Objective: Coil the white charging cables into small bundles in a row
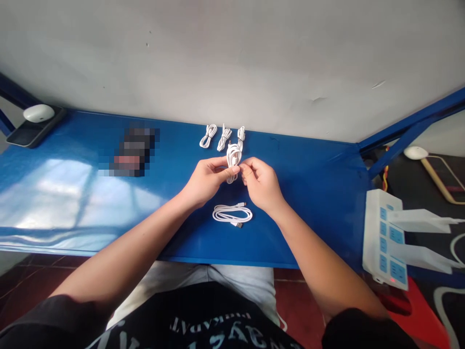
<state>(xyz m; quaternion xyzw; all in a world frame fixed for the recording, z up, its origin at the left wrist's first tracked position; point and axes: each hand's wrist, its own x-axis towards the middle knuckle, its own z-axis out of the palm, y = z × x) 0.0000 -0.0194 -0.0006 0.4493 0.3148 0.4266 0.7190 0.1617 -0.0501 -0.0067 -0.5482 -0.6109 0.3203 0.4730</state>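
Observation:
A coiled white USB cable (233, 154) is held upright above the blue table, pinched between the thumb and fingers of my left hand (214, 177). Close against the coil's right side, my right hand (260, 182) has its thumb and fingertips pressed together; what they grip, if anything, is too small to make out. Nearer to me lies a loosely looped white USB cable (232, 213), both its plugs showing. Behind my hands are three bundled white cables: one on the left (208, 136), one in the middle (224, 137) and one on the right (241, 135), partly covered by the held coil.
The blue table (312, 194) ends at a grey wall (232, 63). A pixelated dark object (134, 148) lies on the left. A black tray (36, 131) with a white rounded object (38, 113) occupies the far-left corner. At right stands a white power strip (385, 237) with plugged-in adapters.

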